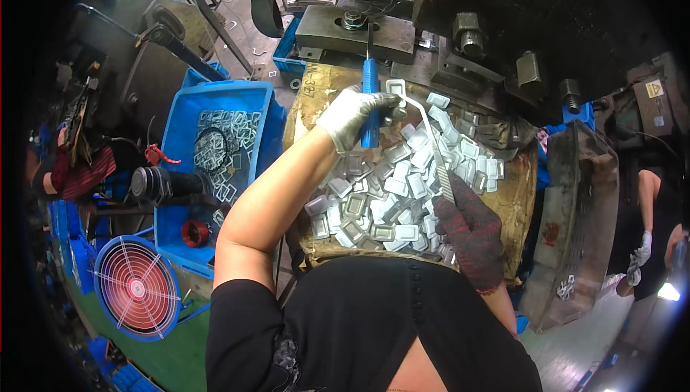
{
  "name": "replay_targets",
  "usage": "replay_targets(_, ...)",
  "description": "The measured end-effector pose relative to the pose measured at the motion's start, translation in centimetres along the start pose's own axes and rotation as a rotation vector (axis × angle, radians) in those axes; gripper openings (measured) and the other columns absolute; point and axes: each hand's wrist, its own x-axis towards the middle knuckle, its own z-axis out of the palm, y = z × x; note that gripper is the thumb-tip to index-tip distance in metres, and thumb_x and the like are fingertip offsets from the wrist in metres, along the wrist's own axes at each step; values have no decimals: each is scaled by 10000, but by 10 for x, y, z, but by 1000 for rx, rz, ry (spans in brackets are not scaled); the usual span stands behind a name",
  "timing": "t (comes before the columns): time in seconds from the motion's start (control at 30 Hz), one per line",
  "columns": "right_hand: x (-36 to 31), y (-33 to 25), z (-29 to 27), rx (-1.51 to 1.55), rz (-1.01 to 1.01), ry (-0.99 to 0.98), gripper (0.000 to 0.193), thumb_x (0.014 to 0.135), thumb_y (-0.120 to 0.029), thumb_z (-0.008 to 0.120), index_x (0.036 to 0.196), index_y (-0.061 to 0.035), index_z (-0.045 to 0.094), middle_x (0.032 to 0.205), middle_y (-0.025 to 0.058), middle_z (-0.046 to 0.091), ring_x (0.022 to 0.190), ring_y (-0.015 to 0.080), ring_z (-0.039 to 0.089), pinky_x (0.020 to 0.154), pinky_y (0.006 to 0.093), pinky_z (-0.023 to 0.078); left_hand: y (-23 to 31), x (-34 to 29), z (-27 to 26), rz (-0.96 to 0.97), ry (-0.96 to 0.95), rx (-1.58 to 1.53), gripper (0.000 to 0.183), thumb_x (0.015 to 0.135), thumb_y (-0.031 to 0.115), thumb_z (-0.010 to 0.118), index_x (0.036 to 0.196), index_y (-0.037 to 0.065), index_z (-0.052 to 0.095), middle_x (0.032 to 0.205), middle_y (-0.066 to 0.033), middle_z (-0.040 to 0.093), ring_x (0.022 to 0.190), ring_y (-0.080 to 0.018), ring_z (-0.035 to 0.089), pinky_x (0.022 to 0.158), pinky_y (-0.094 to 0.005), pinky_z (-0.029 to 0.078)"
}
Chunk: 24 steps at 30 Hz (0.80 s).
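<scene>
My left hand (348, 117), in a whitish glove, is closed around a blue-handled tool (370, 134) whose thin dark shaft points away toward a metal block. Its exact kind I cannot make out. My right hand (471, 230), in a dark red and black knit glove, grips long metal tweezers (440, 163) with a bent end. Their tip meets a small rectangular metal tray-shaped part (396, 87), close by my left fingertips; whether they pinch it I cannot tell. Many similar silvery parts (405, 233) lie heaped on a worn brownish board (519, 237) below my hands.
Beyond the board stands a heavy dark press with a bolted metal block (392, 34). At left are a blue bin (264, 129) of thin frames, a black cylinder (152, 185) and a red fan (136, 288). A grimy bin (575, 226) stands right; another person's gloved hand (638, 255) shows beyond.
</scene>
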Motion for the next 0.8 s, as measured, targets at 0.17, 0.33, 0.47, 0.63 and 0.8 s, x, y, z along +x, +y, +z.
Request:
replay_targets(0.17, 3, 1, -5, 1, -4, 45, 447, 915, -126, 652, 1336, -24, 545, 903, 15, 658, 655, 53, 533, 587, 216, 455, 2, 11, 12, 3, -37, 85, 291, 865, 228, 711, 1003, -21, 648, 831, -100, 698, 713, -149, 671, 645, -255, 536)
replay_targets(0.33, 18, 12, -31, 48, -65, 243, 434, 919, -116, 640, 1336, -36, 550, 910, 54, 684, 645, 64, 564, 576, 228, 468, 56, 43, 38, 146, -113, 1418, 423, 889, 386, 616, 955, -28, 666, 816, -182, 696, 734, -262, 699, 711, -383, 551)
replay_targets(0.47, 26, -1, -40, -33, -66, 365, 461, 910, -148, 637, 1357, -87, 544, 852, 14, 638, 621, 55, 521, 549, 224, 442, 90, 70, 77, 145, -122, 1874, 287, 830, 150, 540, 1028, 38, 715, 1006, -184, 702, 889, -309, 698, 765, -396, 554)
replay_targets(0.63, 39, -17, -40, -57, -80, 393, 441, 903, -136, 660, 1331, -81, 567, 869, 27, 664, 623, 51, 532, 559, 223, 458, 95, 71, 91, 160, -3, 1759, 309, 850, 174, 540, 1072, 24, 694, 1017, -206, 697, 898, -329, 700, 794, -399, 553)
replay_targets(0.8, 68, -16, -30, 43, -144, 311, 410, 905, -152, 660, 1300, -71, 583, 862, 42, 662, 643, 61, 542, 580, 237, 470, 45, 53, 36, 377, 206, 1433, 399, 847, 376, 658, 991, 4, 646, 780, -216, 674, 745, -370, 679, 714, -436, 534)
